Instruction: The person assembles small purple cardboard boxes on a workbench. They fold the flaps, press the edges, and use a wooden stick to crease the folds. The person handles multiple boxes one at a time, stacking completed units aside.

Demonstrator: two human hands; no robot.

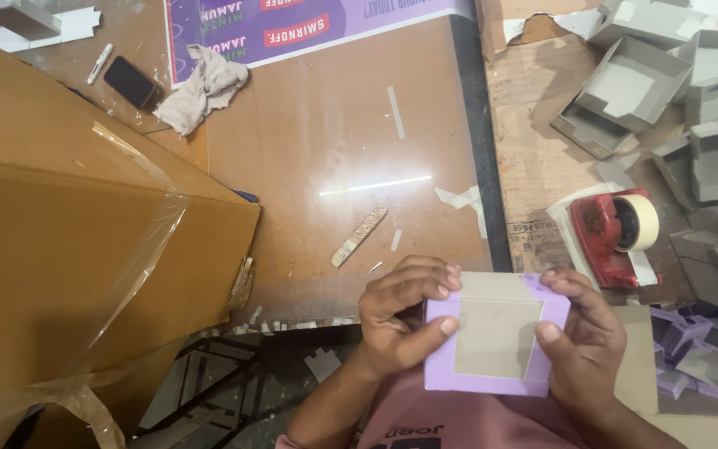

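Brown counter (pixel 334 141) below me, glossy, littered with paper scraps. Both hands grip a small shallow box tray (pixel 496 337), grey board with lilac paper wrapped on its rim, held close to my chest above the counter's near edge. Left hand (pixel 396 316) pinches the tray's left side, thumb on the lilac border, fingers curled over the top corner. Right hand (pixel 583 341) clasps the right side, thumb pressing the border. Red tape dispenser (pixel 612 233) with cream tape sits just beyond the right hand. Grey unwrapped trays (pixel 666 91) heaped far right; large cardboard carton (pixel 76 224) at left.
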